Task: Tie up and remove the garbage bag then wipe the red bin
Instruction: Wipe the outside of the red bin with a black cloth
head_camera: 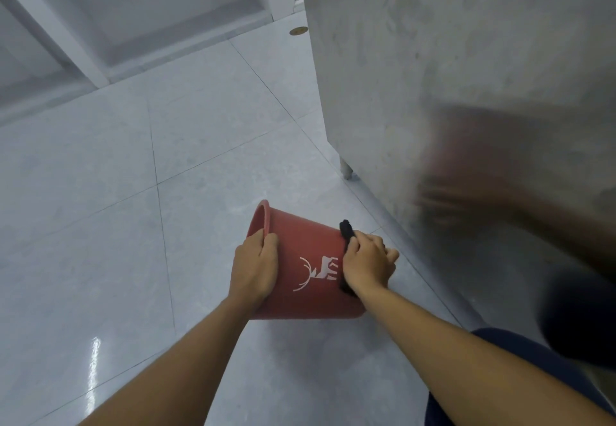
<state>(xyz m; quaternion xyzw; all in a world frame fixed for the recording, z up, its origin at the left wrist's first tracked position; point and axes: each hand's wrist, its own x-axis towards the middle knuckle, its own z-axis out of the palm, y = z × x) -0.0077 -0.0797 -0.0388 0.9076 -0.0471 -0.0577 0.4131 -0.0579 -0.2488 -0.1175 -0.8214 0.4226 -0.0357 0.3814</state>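
The red bin [306, 252] is tipped on its side above the tiled floor, its open mouth facing left and away, a white deer print on its wall. My left hand [256, 267] grips the bin's rim, fingers curled over the edge. My right hand [366, 265] presses a dark cloth [346, 230] against the bin's outer wall near its base. No bag shows in the bin. A dark rounded shape [580, 315] at the right edge may be the garbage bag; I cannot tell.
A steel cabinet panel [466, 75] stands close on the right, on a short leg [346, 170], and mirrors my arm and the bin. Pale glossy floor tiles [133, 208] stretch left. A white door frame [53, 25] is at the far left. A round brass floor fitting [298, 30] lies far back.
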